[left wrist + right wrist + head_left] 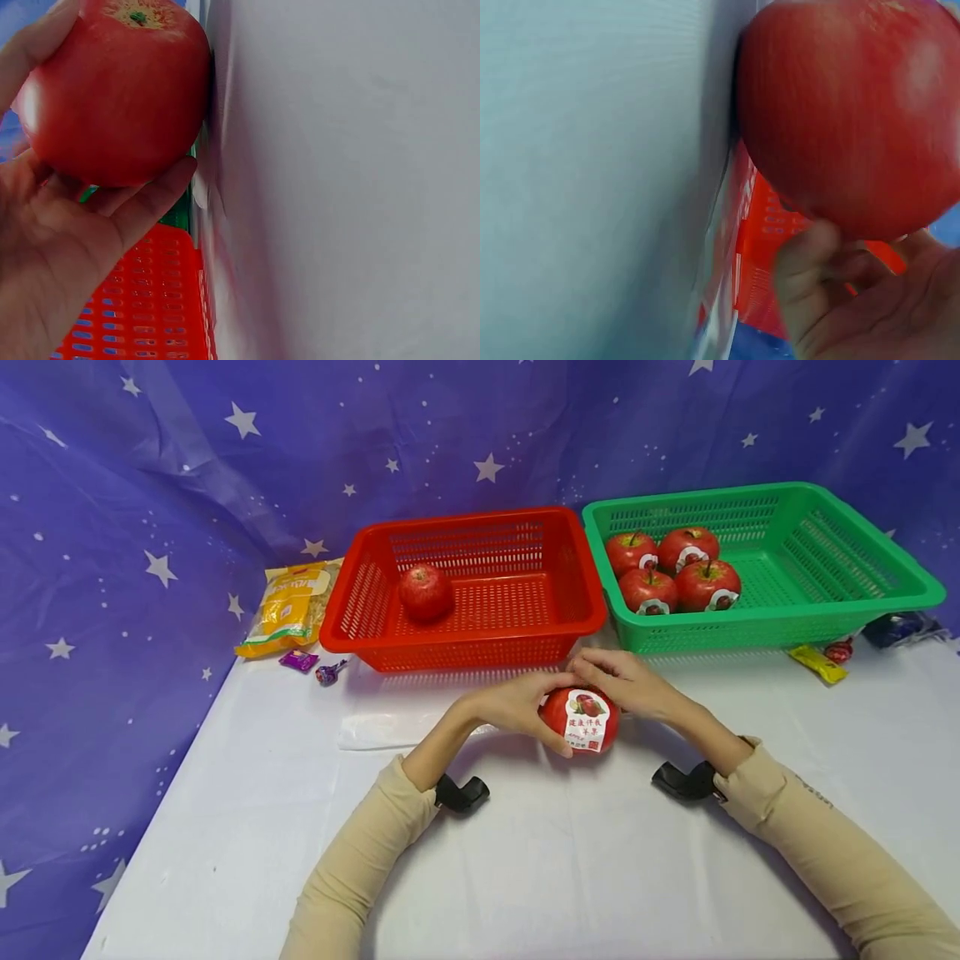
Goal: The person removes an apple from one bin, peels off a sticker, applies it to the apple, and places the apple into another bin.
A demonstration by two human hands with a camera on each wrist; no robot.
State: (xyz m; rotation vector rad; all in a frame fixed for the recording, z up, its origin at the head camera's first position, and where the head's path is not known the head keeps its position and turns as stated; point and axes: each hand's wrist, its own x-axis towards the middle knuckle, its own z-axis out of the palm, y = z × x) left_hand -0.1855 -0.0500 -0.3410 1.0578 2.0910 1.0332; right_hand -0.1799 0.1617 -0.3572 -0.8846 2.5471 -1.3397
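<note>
A red apple (554, 713) with a large white printed sticker (589, 727) facing the head camera sits on the white table between both hands. My left hand (513, 706) grips its left side, with the thumb low in front and the fingers over the top. On its far right side, my right hand (630, 683) holds it with bent fingers. Both hands' fingertips come together above the apple. In the left wrist view the apple (127, 97) shows its stem hollow. The right wrist view has curled fingers (802, 262) against the apple (847, 112); the right thumb is unclear.
Behind the hands stands a red basket (480, 647) with one apple (425, 592). A green basket (780, 618) at right holds several stickered apples (707, 585). A clear plastic strip (386, 731) lies left of the hands. A yellow bag (292, 606) and sweets (298, 660) lie at left, more sweets (819, 663) at right.
</note>
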